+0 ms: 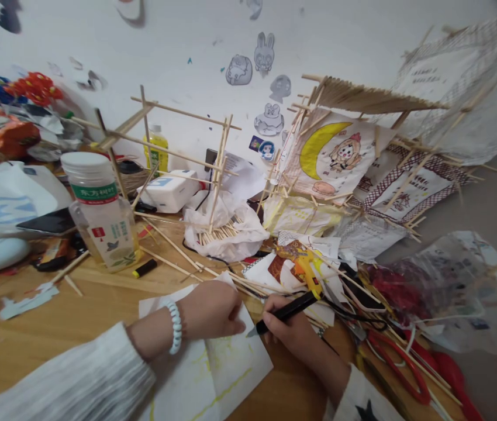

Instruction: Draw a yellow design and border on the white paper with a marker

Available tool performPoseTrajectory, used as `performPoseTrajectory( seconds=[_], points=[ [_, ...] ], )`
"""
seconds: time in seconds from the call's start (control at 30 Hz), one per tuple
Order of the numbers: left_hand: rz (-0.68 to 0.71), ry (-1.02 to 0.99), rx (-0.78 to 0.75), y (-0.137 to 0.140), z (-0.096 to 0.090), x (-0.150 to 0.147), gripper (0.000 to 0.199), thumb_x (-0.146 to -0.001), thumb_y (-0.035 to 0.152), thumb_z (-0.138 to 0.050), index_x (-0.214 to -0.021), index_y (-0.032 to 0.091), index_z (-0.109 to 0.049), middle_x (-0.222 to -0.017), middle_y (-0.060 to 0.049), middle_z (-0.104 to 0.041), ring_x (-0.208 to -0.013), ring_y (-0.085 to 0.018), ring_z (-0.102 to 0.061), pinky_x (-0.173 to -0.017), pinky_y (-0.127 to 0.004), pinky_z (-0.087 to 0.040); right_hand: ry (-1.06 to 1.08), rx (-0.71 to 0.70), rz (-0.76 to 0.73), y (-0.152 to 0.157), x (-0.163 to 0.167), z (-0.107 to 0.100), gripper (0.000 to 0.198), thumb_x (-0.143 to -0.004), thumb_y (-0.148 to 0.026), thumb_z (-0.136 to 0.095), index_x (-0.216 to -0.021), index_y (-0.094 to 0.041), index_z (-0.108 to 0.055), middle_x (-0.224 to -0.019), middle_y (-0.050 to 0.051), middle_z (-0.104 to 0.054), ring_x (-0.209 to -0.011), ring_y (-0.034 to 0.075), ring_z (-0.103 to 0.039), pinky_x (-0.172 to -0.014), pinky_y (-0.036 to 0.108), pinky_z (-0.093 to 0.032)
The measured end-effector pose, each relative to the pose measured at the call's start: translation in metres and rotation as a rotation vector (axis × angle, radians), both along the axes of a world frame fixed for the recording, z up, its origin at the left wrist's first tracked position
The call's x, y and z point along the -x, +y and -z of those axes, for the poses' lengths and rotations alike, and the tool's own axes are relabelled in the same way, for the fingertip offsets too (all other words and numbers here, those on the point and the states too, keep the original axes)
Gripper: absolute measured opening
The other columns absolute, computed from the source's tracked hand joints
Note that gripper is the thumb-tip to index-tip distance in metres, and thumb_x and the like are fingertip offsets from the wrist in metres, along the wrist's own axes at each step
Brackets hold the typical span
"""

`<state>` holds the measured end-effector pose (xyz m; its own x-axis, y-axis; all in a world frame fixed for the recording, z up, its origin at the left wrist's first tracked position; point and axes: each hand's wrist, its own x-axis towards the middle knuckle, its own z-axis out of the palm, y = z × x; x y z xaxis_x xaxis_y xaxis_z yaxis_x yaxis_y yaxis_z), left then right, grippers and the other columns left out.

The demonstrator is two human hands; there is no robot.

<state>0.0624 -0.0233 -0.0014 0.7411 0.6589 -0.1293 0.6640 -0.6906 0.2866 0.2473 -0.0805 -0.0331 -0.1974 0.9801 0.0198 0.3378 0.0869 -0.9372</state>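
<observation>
My right hand (290,333) grips a black marker pen (286,311) with a yellow end. Its tip points down and left, close to the right edge of a white sheet of paper (231,383). Whether the tip touches the sheet I cannot tell. Pale yellow lines run across the paper. My left hand (209,310), with a beaded bracelet at the wrist, rests on the upper part of the sheet. Its fingers are curled under, and what is in them, if anything, is hidden. A black cap with a yellow end (145,268) lies on the table beyond the sheet.
A stick frame (173,158) stands behind the paper. To its left is a plastic bottle (103,210) of pale liquid. Decorated paper-and-stick lanterns (331,152) stand at the right. Loose sticks, a plastic bag of sticks (226,228) and red-handled scissors (400,365) crowd the table (33,351).
</observation>
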Motion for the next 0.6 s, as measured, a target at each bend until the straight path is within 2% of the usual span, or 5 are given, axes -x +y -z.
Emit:
performPoseTrajectory(
  seconds=[0.6],
  points=[
    [0.007, -0.006, -0.009, -0.0001, 0.0004, -0.0002, 0.022, -0.071, 0.041, -0.057, -0.064, 0.021, -0.062, -0.067, -0.003, -0.066, -0.062, -0.018, -0.057, -0.053, -0.027, -0.035, -0.022, -0.019, -0.006, -0.0007, -0.0006, 0.0012, 0.016, -0.072, -0.031, -0.048, -0.060, -0.021, -0.044, -0.046, -0.004, -0.045, -0.041, 0.011, -0.043, -0.041, 0.021, -0.032]
  ],
)
